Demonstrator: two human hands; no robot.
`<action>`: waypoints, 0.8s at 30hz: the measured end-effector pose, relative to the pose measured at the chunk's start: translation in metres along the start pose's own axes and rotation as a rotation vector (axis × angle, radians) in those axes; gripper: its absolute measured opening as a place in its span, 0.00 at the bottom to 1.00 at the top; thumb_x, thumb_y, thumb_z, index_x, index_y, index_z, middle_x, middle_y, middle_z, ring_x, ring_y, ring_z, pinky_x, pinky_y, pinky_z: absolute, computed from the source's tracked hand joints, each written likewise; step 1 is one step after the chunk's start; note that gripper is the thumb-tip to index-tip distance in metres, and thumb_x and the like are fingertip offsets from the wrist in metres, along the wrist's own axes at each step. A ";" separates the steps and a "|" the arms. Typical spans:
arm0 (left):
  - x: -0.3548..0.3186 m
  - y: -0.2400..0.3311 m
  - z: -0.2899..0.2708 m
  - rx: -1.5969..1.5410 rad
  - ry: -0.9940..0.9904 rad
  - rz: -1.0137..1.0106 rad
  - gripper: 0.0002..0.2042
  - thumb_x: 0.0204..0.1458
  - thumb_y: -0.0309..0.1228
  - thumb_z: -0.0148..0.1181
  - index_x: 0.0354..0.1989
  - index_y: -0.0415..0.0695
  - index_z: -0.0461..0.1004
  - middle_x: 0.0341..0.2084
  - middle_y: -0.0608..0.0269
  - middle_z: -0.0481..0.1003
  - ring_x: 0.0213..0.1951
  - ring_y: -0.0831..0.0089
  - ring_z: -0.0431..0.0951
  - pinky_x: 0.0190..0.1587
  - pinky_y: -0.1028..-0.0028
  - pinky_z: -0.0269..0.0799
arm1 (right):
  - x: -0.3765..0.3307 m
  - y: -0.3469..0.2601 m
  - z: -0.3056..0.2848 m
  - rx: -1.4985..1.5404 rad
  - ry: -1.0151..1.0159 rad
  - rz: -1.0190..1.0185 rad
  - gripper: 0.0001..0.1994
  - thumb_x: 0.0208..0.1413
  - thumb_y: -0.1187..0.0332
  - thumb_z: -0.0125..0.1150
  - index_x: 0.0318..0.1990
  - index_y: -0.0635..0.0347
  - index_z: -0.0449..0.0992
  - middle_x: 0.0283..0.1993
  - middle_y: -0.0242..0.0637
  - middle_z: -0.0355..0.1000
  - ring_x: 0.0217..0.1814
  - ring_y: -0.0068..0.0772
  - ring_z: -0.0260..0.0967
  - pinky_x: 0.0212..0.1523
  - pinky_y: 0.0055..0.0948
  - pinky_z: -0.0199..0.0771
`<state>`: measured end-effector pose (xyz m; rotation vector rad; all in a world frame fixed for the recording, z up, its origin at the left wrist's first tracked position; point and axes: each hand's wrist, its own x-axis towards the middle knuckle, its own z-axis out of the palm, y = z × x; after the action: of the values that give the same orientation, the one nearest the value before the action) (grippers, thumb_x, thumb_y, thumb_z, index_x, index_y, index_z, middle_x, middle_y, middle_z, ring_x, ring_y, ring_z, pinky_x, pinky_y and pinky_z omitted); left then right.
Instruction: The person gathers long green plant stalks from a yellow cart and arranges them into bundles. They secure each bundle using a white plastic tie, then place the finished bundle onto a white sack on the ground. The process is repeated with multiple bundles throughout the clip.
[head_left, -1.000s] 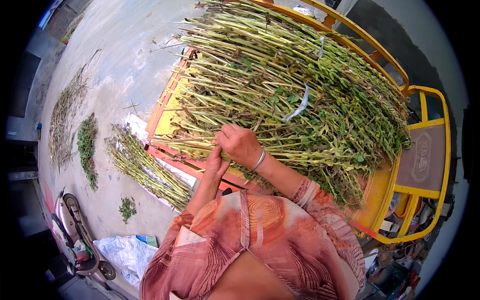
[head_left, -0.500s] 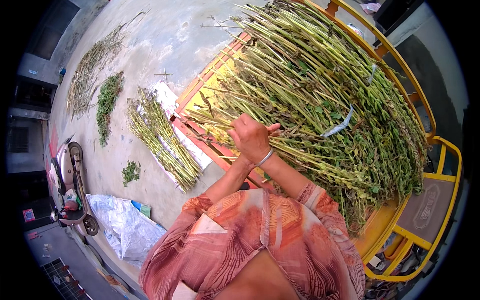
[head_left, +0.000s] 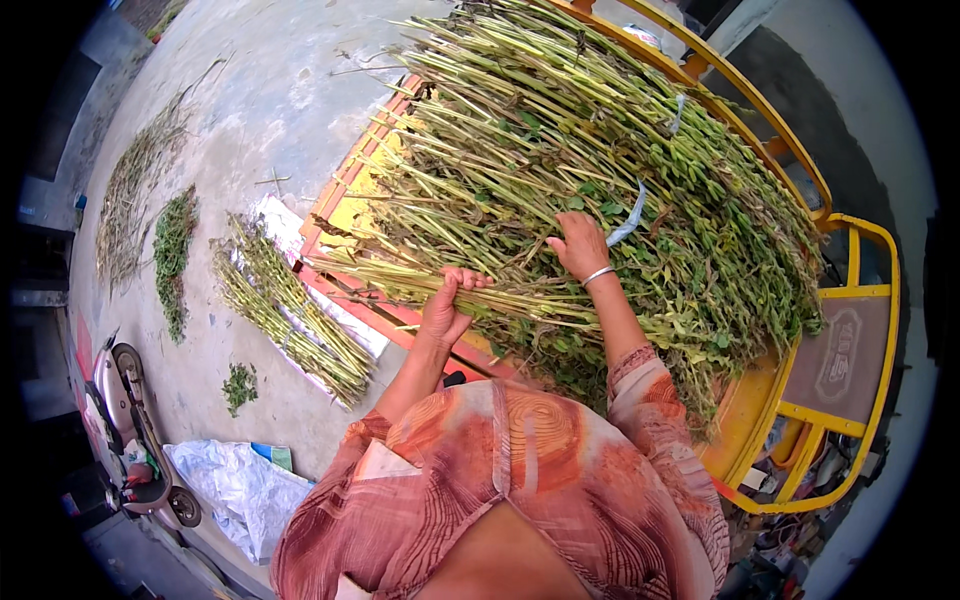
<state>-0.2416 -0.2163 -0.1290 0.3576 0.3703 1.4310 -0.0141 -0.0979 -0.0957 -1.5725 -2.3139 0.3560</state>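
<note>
Green-yellow plant stalks, leafy and in part dried brown, make up the load before you. The main pile (head_left: 560, 130) lies across the yellow and red bed of a cart, bare stalk ends toward your left, leafy ends toward your right. A pale strip (head_left: 629, 216) lies on it.

Your left hand (head_left: 447, 308) is closed around a thin bunch of stalks (head_left: 535, 305) at the near edge of the pile, the fingers curled over it; the bunch runs out on both sides of the fist. Your right hand (head_left: 580, 247) is over the pile just beside the pale strip, thumb apart from loosely bent fingers. No stalk shows enclosed in it; whether the fingertips press on the stems, you cannot tell from this angle.

In judgement, the bunch is light for its length, fairly stiff along the bare stems, limp and prone to tangle at the leafy end. Dry leaves probably crumble and shed. Sound holding points are the bare stems, gathered whole in the fist; the foliage offers poor purchase.
</note>
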 end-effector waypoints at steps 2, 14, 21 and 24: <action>0.008 0.001 0.002 -0.099 0.092 -0.022 0.10 0.55 0.41 0.57 0.30 0.49 0.69 0.26 0.70 0.69 0.36 0.69 0.68 0.58 0.59 0.61 | -0.003 0.003 0.008 -0.098 -0.231 0.099 0.14 0.51 0.65 0.62 0.45 0.58 0.73 0.43 0.44 0.70 0.46 0.48 0.68 0.47 0.45 0.65; 0.006 -0.003 0.002 -0.130 0.242 -0.119 0.06 0.55 0.33 0.59 0.35 0.47 0.70 0.31 0.66 0.70 0.36 0.71 0.69 0.49 0.68 0.67 | -0.017 -0.096 -0.042 0.433 0.322 -0.260 0.04 0.53 0.73 0.58 0.36 0.61 0.74 0.30 0.38 0.68 0.30 0.43 0.68 0.30 0.38 0.64; 0.003 0.007 0.027 -0.029 0.233 -0.195 0.17 0.55 0.25 0.55 0.53 0.39 0.66 0.48 0.60 0.71 0.50 0.69 0.73 0.54 0.69 0.71 | 0.012 -0.178 -0.029 0.571 0.226 -0.248 0.10 0.46 0.75 0.62 0.38 0.63 0.74 0.33 0.41 0.67 0.36 0.45 0.68 0.35 0.39 0.68; -0.010 -0.006 -0.002 0.054 0.324 -0.187 0.14 0.57 0.27 0.55 0.51 0.42 0.67 0.46 0.63 0.72 0.49 0.70 0.73 0.54 0.69 0.71 | 0.012 -0.184 -0.014 0.535 0.158 -0.291 0.14 0.45 0.71 0.64 0.42 0.62 0.73 0.38 0.41 0.67 0.44 0.45 0.66 0.43 0.40 0.66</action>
<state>-0.2381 -0.2269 -0.1332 0.1286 0.6889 1.2962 -0.1689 -0.1533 -0.0117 -0.9590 -2.0545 0.6802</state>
